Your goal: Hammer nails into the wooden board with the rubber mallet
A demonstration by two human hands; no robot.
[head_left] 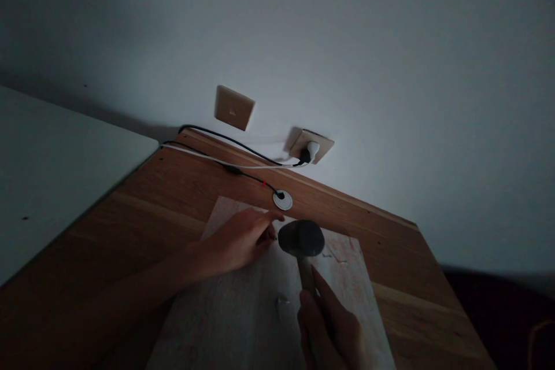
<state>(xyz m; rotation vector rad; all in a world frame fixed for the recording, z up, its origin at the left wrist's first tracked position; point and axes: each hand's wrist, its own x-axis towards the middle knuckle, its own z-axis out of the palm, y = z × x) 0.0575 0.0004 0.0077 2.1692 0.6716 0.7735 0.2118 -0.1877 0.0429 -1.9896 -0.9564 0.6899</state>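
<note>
My right hand (327,324) is wrapped round the handle of a mallet (301,238) with a dark, rounded head. The mallet head hangs over the upper part of a pale, whitish board (234,312). Left of the head is my left hand (249,237), resting low at the board's far edge. Its index finger reaches towards the mallet while the other fingers curl in; a tiny glint shows at their tips, too small to name. A small shiny metal piece (281,300) lies lower on the board. Thin bent metal bits (341,261) are right of the mallet.
The board lies on a wooden desktop (416,295) against a wall. Behind it are a round cable grommet (284,201), black and white cables (229,163), a socket with plugs (318,147) and a wall plate (234,107). A white panel (65,167) borders the left side.
</note>
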